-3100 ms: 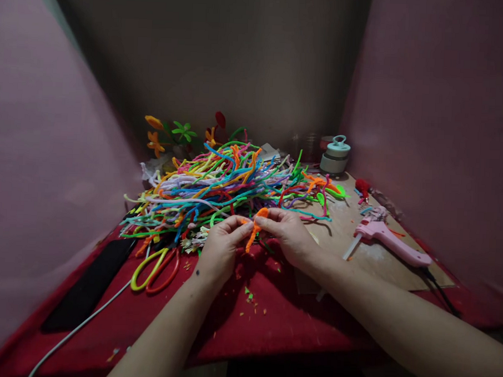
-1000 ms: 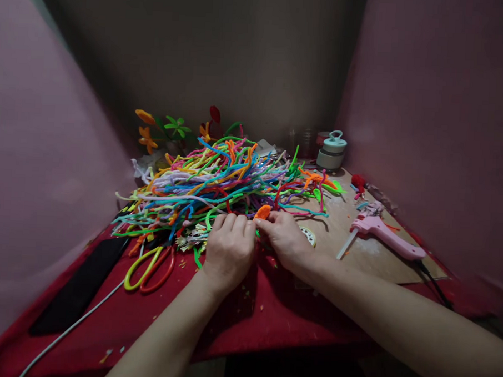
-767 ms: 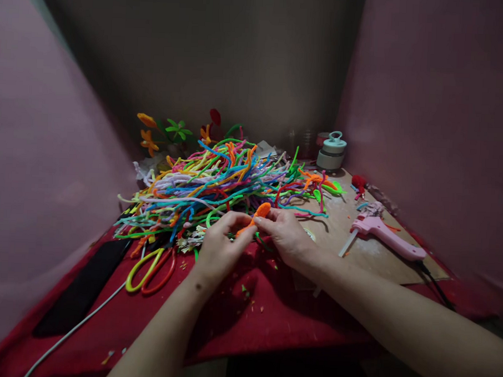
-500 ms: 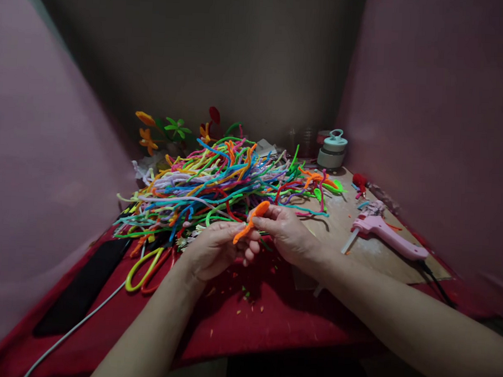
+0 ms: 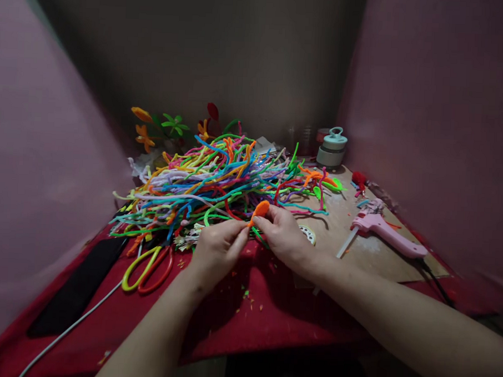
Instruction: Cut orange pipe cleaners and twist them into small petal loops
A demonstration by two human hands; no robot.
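Observation:
Between my two hands is a bent orange pipe cleaner (image 5: 260,209), its wider, rounded end standing up above the fingertips. My right hand (image 5: 285,234) pinches it near that wider end. The lower, thinner end is gripped by the thumb and fingers of my left hand (image 5: 219,245), which cover most of it. Just behind the hands lies a big heap of pipe cleaners (image 5: 218,181) in many colours. A pair of scissors (image 5: 141,272) with a yellow and a red handle loop rests left of my left hand.
On a brown board (image 5: 373,260) at the right lies a pink glue gun (image 5: 391,233) with its cord. A lidded jar (image 5: 332,147) stands behind it. Pipe-cleaner flowers (image 5: 143,134) rise at the back left. A black phone-like slab (image 5: 78,286) and white cable (image 5: 74,325) are on the red cloth (image 5: 270,323).
My left hand has turned over, back now up, and its fingers have closed on the orange pipe cleaner's lower end, so less of it shows. My right hand keeps its pinch.

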